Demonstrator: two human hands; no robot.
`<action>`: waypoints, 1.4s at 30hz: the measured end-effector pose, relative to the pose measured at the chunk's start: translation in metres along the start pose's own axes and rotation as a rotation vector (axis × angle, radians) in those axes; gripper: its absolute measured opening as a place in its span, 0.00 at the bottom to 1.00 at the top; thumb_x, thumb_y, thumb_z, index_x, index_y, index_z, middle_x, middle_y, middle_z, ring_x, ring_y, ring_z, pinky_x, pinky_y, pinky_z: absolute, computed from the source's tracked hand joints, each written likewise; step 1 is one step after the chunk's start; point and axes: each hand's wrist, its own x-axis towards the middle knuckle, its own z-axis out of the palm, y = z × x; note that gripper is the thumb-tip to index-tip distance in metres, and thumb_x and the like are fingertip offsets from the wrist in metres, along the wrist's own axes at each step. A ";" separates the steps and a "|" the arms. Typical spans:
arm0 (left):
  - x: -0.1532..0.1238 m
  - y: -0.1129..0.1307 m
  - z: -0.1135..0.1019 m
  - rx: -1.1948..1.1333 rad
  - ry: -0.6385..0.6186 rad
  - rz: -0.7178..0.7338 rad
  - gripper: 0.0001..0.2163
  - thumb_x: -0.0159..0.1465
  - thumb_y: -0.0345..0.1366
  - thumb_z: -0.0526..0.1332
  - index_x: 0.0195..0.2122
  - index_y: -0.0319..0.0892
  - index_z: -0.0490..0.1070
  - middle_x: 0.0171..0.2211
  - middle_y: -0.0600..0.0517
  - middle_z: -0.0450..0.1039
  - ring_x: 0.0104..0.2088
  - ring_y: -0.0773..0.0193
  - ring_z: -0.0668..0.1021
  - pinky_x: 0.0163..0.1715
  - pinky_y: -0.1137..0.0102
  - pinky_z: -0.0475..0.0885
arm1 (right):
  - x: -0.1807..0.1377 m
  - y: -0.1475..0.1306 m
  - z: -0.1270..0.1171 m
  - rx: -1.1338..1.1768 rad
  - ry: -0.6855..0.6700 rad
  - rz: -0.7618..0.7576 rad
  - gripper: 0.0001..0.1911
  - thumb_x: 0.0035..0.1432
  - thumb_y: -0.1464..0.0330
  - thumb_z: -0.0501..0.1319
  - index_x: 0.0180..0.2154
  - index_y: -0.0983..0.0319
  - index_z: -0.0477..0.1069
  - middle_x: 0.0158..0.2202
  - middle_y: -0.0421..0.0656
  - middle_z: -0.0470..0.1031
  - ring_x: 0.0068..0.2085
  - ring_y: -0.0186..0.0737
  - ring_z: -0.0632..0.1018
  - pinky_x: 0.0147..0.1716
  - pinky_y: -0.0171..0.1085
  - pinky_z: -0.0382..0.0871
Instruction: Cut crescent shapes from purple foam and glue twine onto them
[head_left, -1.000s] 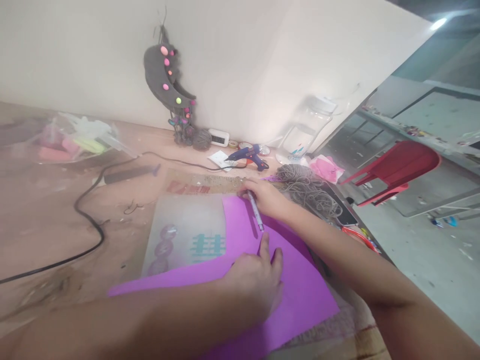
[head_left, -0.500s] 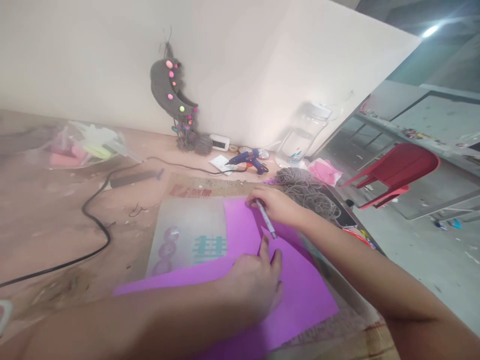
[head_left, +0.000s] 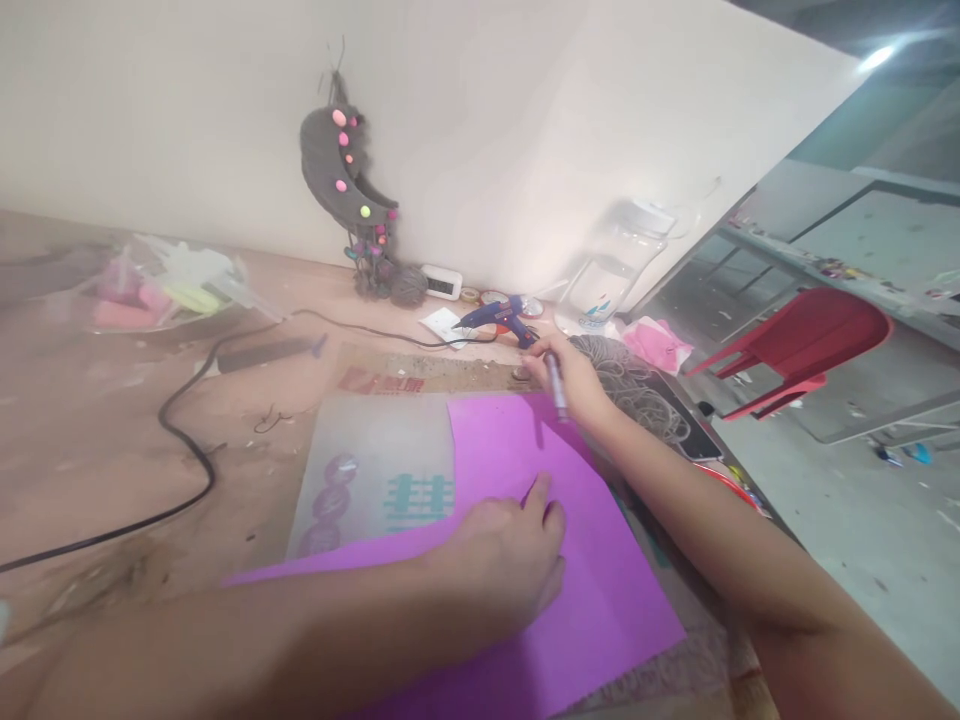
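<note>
A purple sheet, paper or thin foam, lies across the work surface. On it rests my left hand, index finger stretched forward and the other fingers bent, pressing the sheet. Whether anything small lies under those fingers I cannot tell. My right hand is raised near the sheet's far edge, closed around a slim grey-purple pen. It is close to the dark blue glue gun and the grey yarn.
A black cable curves over the table on the left, near a plastic bag of coloured pieces. A grey moon decoration hangs on the wall. At the back right stand a clear jar and a pink bundle. A red chair stands beyond.
My right hand has moved away and to the right with the pen, from over the sheet towards the glue gun. My left hand has stayed nearly in place on the sheet.
</note>
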 end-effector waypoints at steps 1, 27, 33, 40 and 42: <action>0.001 -0.001 0.001 -0.003 0.020 0.006 0.21 0.70 0.40 0.51 0.58 0.34 0.69 0.64 0.33 0.63 0.31 0.57 0.82 0.25 0.64 0.74 | -0.004 -0.007 -0.001 0.172 -0.008 0.030 0.16 0.60 0.52 0.60 0.36 0.58 0.71 0.36 0.45 0.78 0.37 0.45 0.78 0.42 0.46 0.72; 0.001 0.006 0.031 0.092 0.125 0.001 0.23 0.69 0.41 0.52 0.60 0.34 0.69 0.65 0.27 0.59 0.22 0.64 0.77 0.15 0.67 0.62 | -0.005 -0.029 0.049 0.264 -0.150 -0.019 0.16 0.53 0.65 0.61 0.22 0.58 0.55 0.21 0.34 0.58 0.24 0.31 0.61 0.25 0.34 0.54; 0.004 0.003 0.025 0.021 0.036 0.055 0.23 0.68 0.41 0.52 0.60 0.35 0.70 0.65 0.30 0.59 0.24 0.60 0.79 0.14 0.66 0.60 | -0.009 -0.030 0.049 0.227 -0.179 0.052 0.16 0.55 0.64 0.61 0.22 0.58 0.55 0.19 0.34 0.60 0.22 0.31 0.62 0.23 0.34 0.54; 0.002 0.004 0.026 0.024 0.097 0.048 0.23 0.68 0.40 0.51 0.60 0.33 0.69 0.65 0.28 0.58 0.24 0.59 0.79 0.14 0.66 0.60 | -0.011 -0.035 0.048 0.208 -0.208 0.075 0.17 0.56 0.64 0.63 0.23 0.57 0.56 0.17 0.34 0.62 0.21 0.31 0.63 0.22 0.33 0.55; 0.002 0.005 0.028 0.027 0.088 0.032 0.24 0.68 0.40 0.51 0.61 0.33 0.68 0.65 0.27 0.57 0.22 0.61 0.78 0.14 0.66 0.60 | -0.010 -0.035 0.048 0.220 -0.226 0.082 0.17 0.56 0.63 0.63 0.23 0.57 0.56 0.17 0.34 0.62 0.20 0.31 0.63 0.22 0.33 0.54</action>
